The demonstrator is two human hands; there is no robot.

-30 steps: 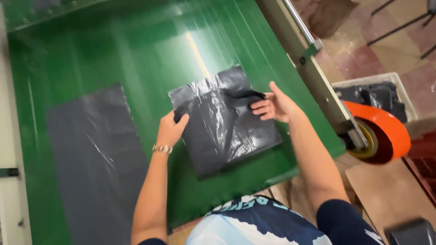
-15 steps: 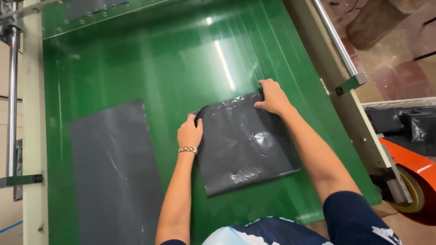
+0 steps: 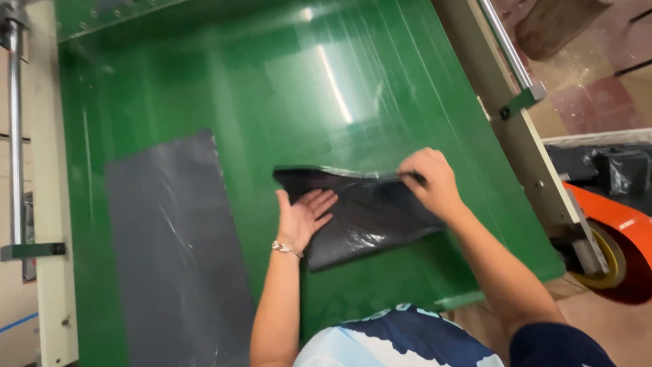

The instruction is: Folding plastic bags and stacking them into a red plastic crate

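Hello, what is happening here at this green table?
A person is folding a black plastic bag on a green belt. The left hand presses flat on the bag, and the right hand pinches its far edge. A grey sheet lies flat to the left, apart from the bag.

- Big green table top, glossy, with a bright streak of light glaring off the middle.
- Cream metal frame runs down the left side with a shiny steel rod next to it.
- Same kind of rail on the right edge, with a green bracket clamped on.
- Floor off to the right is reddish and tan tile, kinda dusty.
- Orange wheel-looking thing sits low by the right corner.
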